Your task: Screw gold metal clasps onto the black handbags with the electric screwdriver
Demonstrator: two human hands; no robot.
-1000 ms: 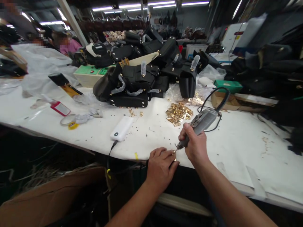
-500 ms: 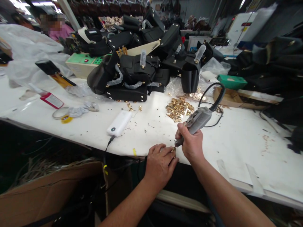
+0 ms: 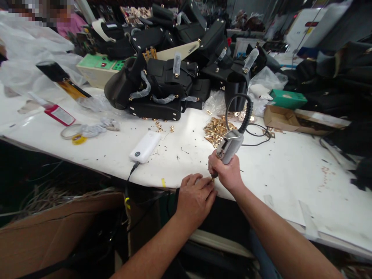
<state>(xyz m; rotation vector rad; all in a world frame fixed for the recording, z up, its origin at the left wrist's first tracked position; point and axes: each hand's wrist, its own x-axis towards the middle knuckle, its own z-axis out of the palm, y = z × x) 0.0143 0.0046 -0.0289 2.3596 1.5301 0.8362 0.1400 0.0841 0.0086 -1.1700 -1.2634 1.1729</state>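
One corded electric screwdriver [image 3: 232, 145] is in the right hand [image 3: 226, 170], fingers wrapped snugly round the lower part, nose pointing down and cord end up. That hand's pretty much covering the working end, which sits near the front edge of the white worktop [image 3: 261, 209]. The left hand [image 3: 195, 199] is right beside it, palm down, fingers close together and a bit bent. At its fingertips, under the driver, is a tiny gold fitting [image 3: 213, 180], mostly hidden, so I can't tell if the fingers are pinching it or just resting against it.

A whole pile of gold metal plates [image 3: 213, 130] sits just behind the driver, and the black cord [image 3: 249, 110] loops up before curling down onto the worktop. Off to the left of the hands there's a white power bank [image 3: 145, 146], or something very like one, with a black lead [image 3: 133, 169] plugged in. Further left, a red bottle [image 3: 59, 115] is lying on its side.

Behind all that: a big heap of black handbags [image 3: 165, 108], some handles wrapped in clear plastic. Right of the heap, a green box [image 3: 288, 99] sits behind an open cardboard tray [image 3: 279, 119].
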